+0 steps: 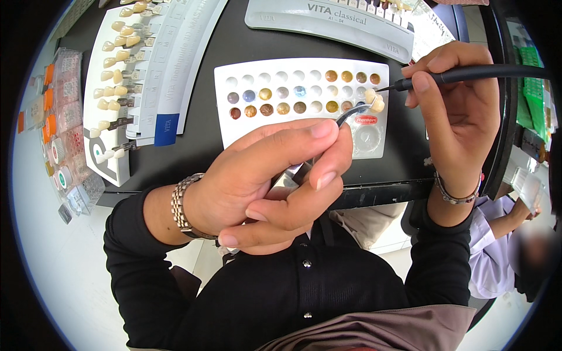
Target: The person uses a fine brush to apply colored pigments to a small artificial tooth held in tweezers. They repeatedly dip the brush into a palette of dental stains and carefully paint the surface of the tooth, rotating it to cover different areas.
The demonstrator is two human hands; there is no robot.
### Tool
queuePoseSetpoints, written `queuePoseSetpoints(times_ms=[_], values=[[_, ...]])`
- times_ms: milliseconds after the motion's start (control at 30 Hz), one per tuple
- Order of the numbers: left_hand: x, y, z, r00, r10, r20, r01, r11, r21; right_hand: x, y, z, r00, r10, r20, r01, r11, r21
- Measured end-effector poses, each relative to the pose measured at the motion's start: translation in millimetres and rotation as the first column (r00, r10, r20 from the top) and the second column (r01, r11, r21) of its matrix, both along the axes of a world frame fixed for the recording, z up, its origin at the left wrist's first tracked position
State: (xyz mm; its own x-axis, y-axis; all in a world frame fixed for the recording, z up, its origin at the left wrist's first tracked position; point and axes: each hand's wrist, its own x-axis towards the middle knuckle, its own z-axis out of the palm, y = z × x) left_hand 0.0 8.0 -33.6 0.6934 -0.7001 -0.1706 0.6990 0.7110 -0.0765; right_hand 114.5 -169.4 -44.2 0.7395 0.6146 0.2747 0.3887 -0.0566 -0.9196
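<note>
My left hand grips slim curved metal tweezers, thumb on top and fingers folded around them. At their tip sits a small cream-coloured piece shaped like joined tooth crowns, raised over the right end of a white palette. My right hand pinches a black-handled fine brush between thumb and fingers. Its dark pointed tip meets the upper edge of the crowns or lies just beside it; I cannot tell if they touch. Several round palette wells hold brown, yellow, blue, grey and whitish pastes.
A tooth shade guide stands to the left, with another grey one behind the palette on the black table. Clear boxes with orange lids line the far left. At the right are a green basket and another person's pale sleeve.
</note>
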Motion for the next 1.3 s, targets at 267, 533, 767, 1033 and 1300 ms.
queuePoseSetpoints(times_ms=[267,533,767,1033,1300], values=[[-1.7,0.2,0.0,1.000,0.013,-0.008,-0.013,1.000,0.009,3.2,-0.1,17.5,0.994,0.033,0.103,-0.037,0.998,0.041],[0.1,-0.7,0.4,1.000,-0.003,-0.003,0.003,1.000,0.006,9.0,-7.5,19.1,0.963,0.260,-0.070,-0.222,0.913,0.342],[-0.2,0.0,0.5,1.000,0.000,-0.005,0.000,1.000,-0.006,8.3,-6.6,17.6,0.959,0.267,-0.100,-0.219,0.914,0.342],[-2.4,-0.1,-2.1,1.000,0.024,-0.007,-0.025,1.000,-0.005,7.5,-3.5,14.2,0.956,0.281,-0.084,-0.239,0.914,0.329],[0.4,-1.2,-1.2,1.000,0.008,0.011,-0.008,1.000,-0.021,7.0,-7.4,19.4,0.960,0.265,-0.089,-0.221,0.916,0.335]])
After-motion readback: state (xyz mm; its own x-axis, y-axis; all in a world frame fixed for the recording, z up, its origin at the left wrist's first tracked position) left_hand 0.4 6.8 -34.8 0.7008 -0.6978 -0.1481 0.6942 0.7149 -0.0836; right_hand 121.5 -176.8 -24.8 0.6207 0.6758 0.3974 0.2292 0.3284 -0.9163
